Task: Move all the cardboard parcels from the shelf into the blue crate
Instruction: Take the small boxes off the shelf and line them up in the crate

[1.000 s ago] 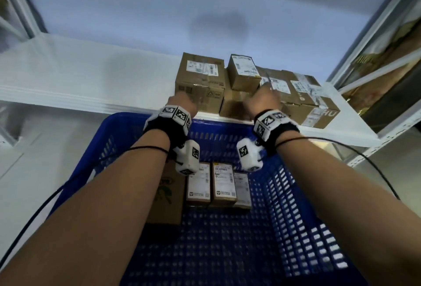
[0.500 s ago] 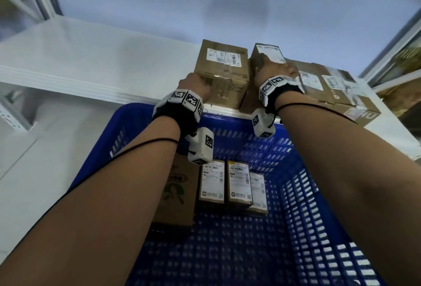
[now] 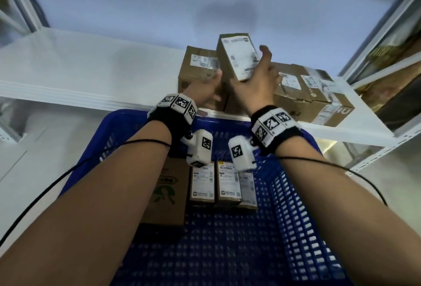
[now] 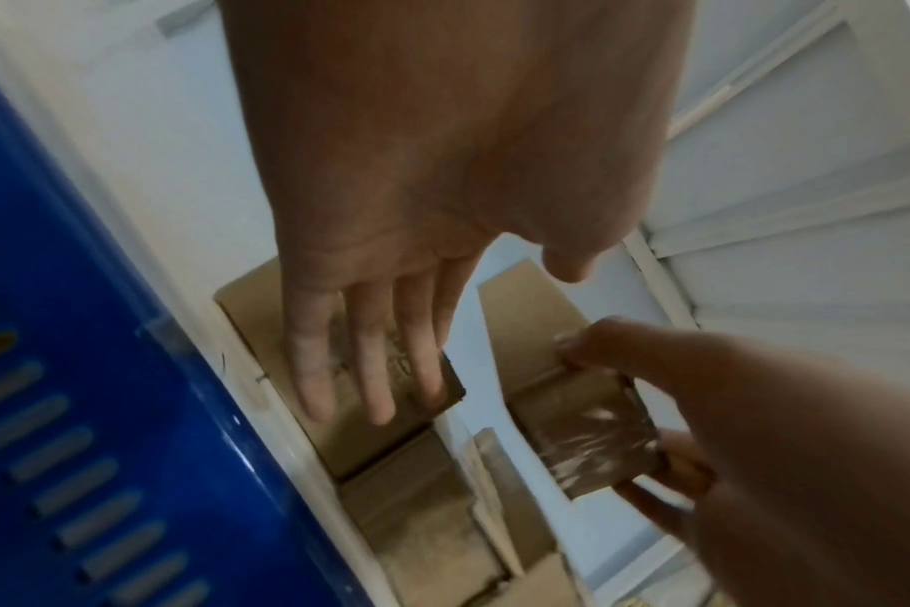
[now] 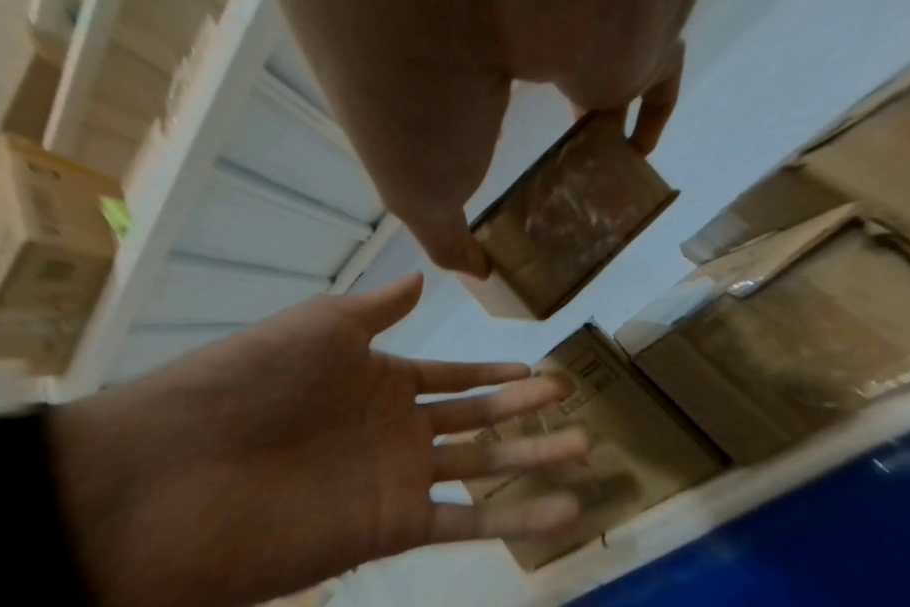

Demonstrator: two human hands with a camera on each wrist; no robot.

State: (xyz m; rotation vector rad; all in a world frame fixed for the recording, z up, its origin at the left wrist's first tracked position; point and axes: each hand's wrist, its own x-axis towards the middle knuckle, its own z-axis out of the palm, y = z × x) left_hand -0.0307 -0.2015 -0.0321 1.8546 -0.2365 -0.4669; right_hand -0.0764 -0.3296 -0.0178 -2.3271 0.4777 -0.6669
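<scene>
Cardboard parcel point(image 3: 238, 57) pinched by right hand point(image 3: 257, 83); left hand point(image 3: 204, 89) fingers point(image 4: 375, 369) spread, reaching.

lifted parcel point(image 3: 238, 57): small, brown, white label; I see it tilted in my right hand point(image 3: 257, 80), off the shelf point(image 3: 68, 73)
big parcel point(image 3: 198, 69): beneath my left hand's point(image 3: 205, 91) fingertips
blue crate point(image 3: 296, 206): below both wrists, four boxes inside

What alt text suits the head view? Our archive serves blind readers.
The right hand lifts a small labelled parcel off the white shelf, while the open left hand reaches to the neighbouring parcel. Below, a blue crate holds several parcels.
</scene>
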